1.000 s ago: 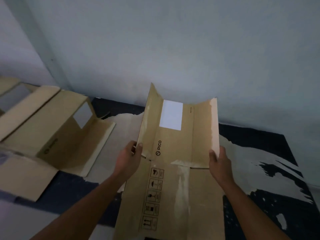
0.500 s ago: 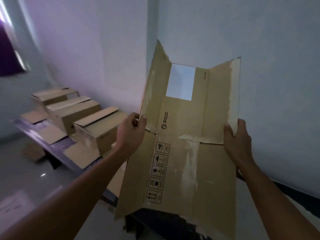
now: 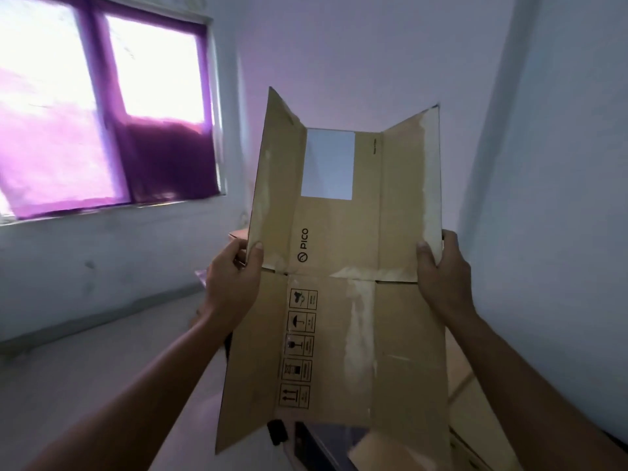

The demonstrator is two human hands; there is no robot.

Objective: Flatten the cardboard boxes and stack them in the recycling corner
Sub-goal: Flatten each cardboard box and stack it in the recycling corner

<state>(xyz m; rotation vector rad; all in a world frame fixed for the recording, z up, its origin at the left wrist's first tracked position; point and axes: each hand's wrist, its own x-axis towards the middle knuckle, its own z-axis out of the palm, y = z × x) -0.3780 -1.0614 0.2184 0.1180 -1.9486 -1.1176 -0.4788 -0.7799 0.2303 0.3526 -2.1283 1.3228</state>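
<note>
Out in front, we are clamping left hand [image 3: 228,286] and right hand [image 3: 441,277] on the box [image 3: 339,338]; its raised flaps [image 3: 276,178] probably need pressing flat

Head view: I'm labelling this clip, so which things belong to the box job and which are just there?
Job: flattened cardboard box, gripped by left hand and right hand; more cardboard behind it, lower right.
Just there: window, purple curtain, white walls.

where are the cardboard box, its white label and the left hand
cardboard box [image 3: 339,239], head view, middle panel below the label
white label [image 3: 328,164], head view, its centre
left hand [image 3: 231,287], head view, back of the hand
</note>
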